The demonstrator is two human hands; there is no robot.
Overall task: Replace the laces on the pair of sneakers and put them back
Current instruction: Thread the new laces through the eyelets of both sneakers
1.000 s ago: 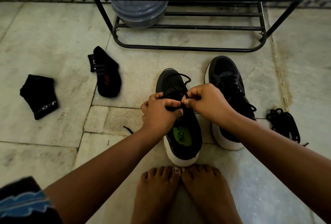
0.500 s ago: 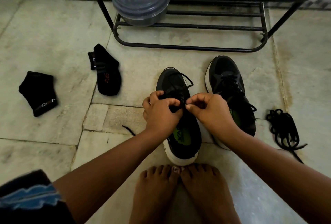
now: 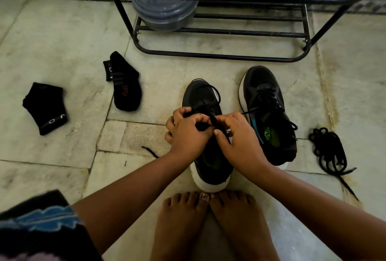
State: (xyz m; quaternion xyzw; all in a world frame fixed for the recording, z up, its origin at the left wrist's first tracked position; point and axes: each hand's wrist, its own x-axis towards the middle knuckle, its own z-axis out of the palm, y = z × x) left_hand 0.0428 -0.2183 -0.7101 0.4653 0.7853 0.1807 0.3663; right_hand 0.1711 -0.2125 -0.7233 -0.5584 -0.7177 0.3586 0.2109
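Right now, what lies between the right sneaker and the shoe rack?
Nothing: the head view shows bare floor between the right sneaker and the shoe rack.

Both hands cover the middle of the near sneaker, hiding its tongue, most eyelets and how the lace crosses. The rack and grey tub are cut off by the top edge. Print on the socks is only partly legible.
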